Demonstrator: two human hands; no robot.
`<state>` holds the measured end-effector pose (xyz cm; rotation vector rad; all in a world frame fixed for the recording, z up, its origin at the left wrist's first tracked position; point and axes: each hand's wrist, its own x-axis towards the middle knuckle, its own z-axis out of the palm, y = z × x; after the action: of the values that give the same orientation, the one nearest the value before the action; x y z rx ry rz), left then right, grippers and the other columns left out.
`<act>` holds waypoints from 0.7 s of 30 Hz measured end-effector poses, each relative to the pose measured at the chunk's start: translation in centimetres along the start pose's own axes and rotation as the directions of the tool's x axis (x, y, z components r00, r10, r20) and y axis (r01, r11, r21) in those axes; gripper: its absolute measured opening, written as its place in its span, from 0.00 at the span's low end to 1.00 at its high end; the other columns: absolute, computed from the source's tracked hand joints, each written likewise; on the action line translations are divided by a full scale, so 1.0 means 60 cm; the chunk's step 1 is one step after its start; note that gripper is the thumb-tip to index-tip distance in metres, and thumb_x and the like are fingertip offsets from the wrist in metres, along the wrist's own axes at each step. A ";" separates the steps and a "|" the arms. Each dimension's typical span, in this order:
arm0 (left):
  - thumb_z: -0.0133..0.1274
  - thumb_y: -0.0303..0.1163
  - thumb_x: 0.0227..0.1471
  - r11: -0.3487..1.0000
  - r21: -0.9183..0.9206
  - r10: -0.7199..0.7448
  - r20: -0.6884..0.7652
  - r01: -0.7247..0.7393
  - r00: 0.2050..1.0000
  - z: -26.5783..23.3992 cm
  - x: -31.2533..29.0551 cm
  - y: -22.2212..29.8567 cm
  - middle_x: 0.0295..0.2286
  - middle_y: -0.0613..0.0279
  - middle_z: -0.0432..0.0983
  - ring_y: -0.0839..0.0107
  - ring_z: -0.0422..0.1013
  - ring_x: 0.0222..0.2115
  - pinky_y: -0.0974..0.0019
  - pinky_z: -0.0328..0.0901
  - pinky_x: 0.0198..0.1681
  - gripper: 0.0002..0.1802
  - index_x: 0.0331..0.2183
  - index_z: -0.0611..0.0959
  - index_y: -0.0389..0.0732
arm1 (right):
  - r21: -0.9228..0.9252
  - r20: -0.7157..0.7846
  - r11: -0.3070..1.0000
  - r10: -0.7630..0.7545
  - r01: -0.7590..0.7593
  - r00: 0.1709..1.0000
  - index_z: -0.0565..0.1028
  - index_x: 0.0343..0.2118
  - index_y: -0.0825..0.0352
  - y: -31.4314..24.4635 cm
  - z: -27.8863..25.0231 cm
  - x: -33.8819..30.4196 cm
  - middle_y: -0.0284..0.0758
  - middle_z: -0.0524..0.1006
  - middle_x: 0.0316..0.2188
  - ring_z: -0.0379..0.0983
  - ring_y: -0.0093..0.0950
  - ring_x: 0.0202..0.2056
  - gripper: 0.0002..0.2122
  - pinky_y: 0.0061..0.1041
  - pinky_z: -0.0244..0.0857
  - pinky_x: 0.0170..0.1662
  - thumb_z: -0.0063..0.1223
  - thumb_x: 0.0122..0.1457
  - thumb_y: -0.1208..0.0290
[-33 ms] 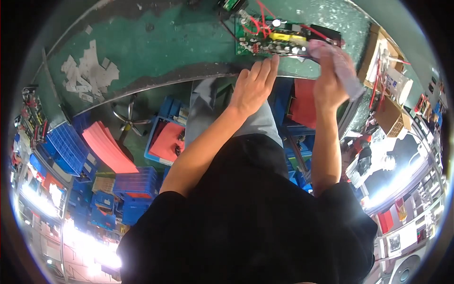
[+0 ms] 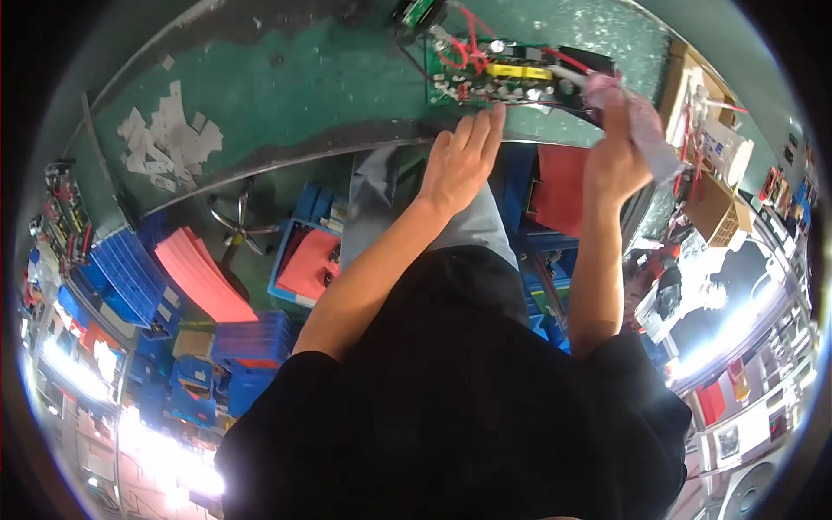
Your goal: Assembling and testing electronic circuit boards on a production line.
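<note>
**A:** Where are your hands right now?

**B:** Your left hand lies flat with the fingers stretched out and together, gripping nothing. Its fingertips touch the near edge of the green circuit board, which lies at the front edge of the green workbench.

**A:** And your right?

**B:** Your right hand is closed around a pale pinkish cloth. The top of the cloth meets the right end of the board, beside a black part there; the rest hangs down past your knuckles.

**A:** What sits on the board?

**B:** A long yellow part lies across its middle, and red wires loop up from its left half toward a small green piece at the far rim. Finer detail is too small to tell.

**A:** And around you?

**B:** Scraps of white tape stick to the bench well to the left of the board. Under the bench, blue bins stand by stacked red trays. To your right, just beyond the cloth, is an open cardboard box.
</note>
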<state>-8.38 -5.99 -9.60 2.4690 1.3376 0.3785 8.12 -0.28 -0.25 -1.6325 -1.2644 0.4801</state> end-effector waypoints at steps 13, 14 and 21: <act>0.54 0.33 0.40 0.999 0.016 0.036 0.118 -0.038 0.992 -0.027 0.024 0.006 0.37 0.56 0.66 0.65 0.64 0.37 0.67 0.63 0.27 0.41 0.57 0.63 0.33 | -0.084 0.283 0.992 -0.069 0.097 0.957 0.79 0.32 0.71 0.010 -0.002 -0.017 0.37 0.78 0.29 0.75 0.27 0.31 0.04 0.22 0.67 0.35 0.54 0.56 0.77; 0.54 0.33 0.40 0.999 0.018 0.044 0.081 -0.046 0.996 -0.025 0.024 0.005 0.37 0.57 0.66 0.65 0.64 0.38 0.68 0.63 0.27 0.41 0.57 0.63 0.32 | -0.139 0.322 0.981 -0.087 0.138 0.943 0.78 0.33 0.71 0.016 0.010 -0.021 0.37 0.78 0.31 0.76 0.29 0.32 0.05 0.23 0.68 0.36 0.55 0.56 0.77; 0.50 0.33 0.44 0.990 0.134 0.042 0.060 -0.050 0.997 0.005 0.006 -0.001 0.43 0.57 0.66 0.66 0.63 0.44 0.70 0.61 0.25 0.35 0.55 0.67 0.32 | -0.151 0.381 0.979 -0.070 0.136 0.922 0.76 0.34 0.68 0.049 0.056 -0.043 0.40 0.77 0.31 0.75 0.38 0.31 0.06 0.29 0.69 0.34 0.57 0.54 0.75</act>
<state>-8.11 -5.70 -9.87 2.6043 1.3257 0.2321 6.04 -1.00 -4.91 -1.6570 -1.7103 0.6527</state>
